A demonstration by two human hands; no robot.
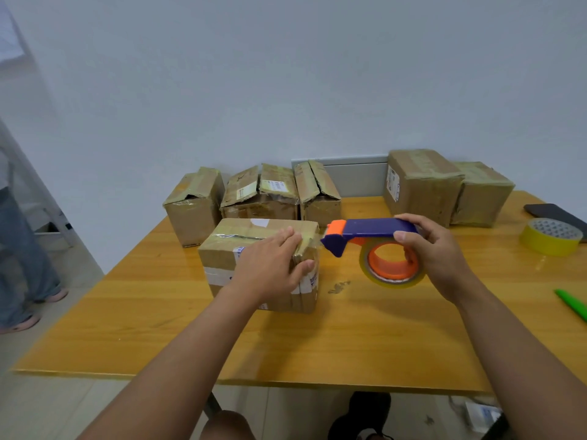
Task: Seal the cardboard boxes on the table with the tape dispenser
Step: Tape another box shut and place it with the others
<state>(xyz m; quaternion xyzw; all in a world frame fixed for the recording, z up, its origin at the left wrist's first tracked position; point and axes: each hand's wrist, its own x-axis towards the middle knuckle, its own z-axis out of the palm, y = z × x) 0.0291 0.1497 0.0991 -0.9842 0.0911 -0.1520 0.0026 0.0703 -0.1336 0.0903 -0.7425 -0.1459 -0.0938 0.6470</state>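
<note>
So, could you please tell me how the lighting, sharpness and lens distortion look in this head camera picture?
Head view: soft, even light with faint shadows under the hands; mild glare on the table and on the taped near box; the wide lens bows the table's edges and stretches the forearms; the left hand, right hand and tape dispenser are reasonably sharp, the left margin hazy.

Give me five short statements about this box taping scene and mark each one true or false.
1. The right hand grips the tape dispenser. True.
2. The left hand rests on the nearest box. True.
3. The spare yellow tape roll sits on top of a box. False: it lies on the table.
4. The dispenser's handle is green. False: purple, with orange parts.
5. Three boxes at the back left have gaping top flaps. True.
</note>
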